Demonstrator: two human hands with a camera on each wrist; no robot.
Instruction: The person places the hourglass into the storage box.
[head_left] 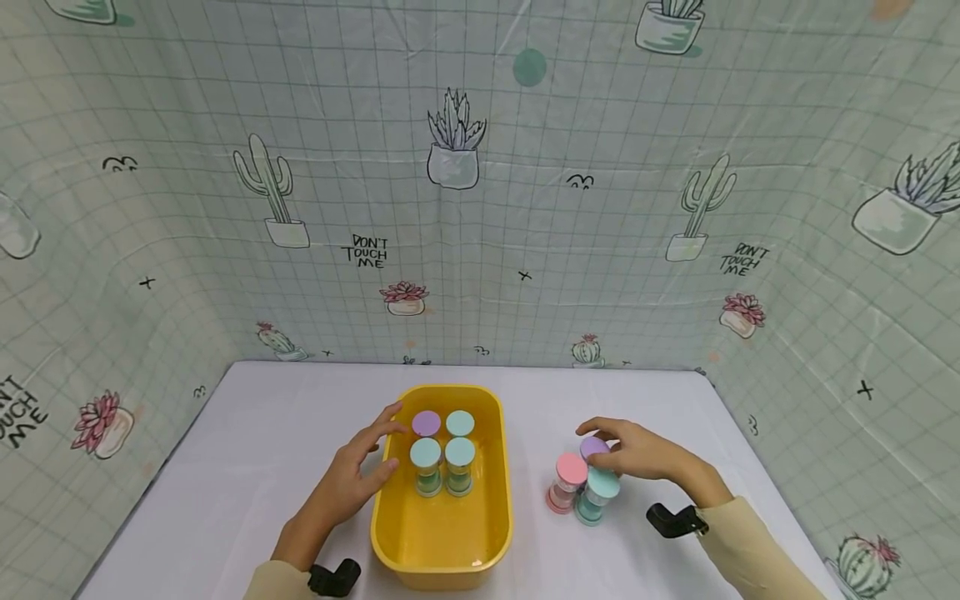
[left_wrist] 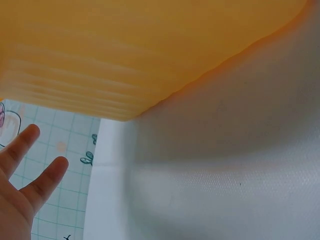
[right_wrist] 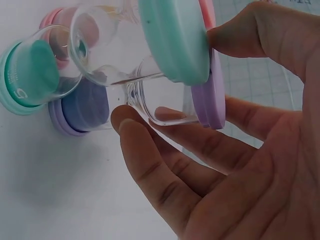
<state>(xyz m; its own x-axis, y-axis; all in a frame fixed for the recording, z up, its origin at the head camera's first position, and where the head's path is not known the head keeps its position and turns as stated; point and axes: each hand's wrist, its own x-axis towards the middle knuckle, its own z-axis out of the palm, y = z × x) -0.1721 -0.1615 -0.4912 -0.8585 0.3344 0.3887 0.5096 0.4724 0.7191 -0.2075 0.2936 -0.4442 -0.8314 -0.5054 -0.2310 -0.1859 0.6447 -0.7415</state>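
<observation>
Within a yellow bin [head_left: 442, 546], several sand timers stand upright in two rows, one with a purple cap [head_left: 426, 423] and the others teal [head_left: 460, 452]. My left hand [head_left: 348, 479] is at the bin's left rim, fingers spread; the left wrist view shows two straight fingers [left_wrist: 46, 182] beyond the bin wall. To the right, my right hand [head_left: 637, 450] grips a purple sand timer [right_wrist: 210, 107] near its top, thumb by the caps and fingers curved around the glass. A teal sand timer [head_left: 602, 483] and a pink sand timer [head_left: 572, 469] stand close against it.
The white table [head_left: 247, 467] extends on both sides of the bin. A printed cactus cloth [head_left: 495, 225] hangs behind and at the sides. Black wrist mounts sit on the left wrist [head_left: 335, 577] and right wrist [head_left: 675, 521].
</observation>
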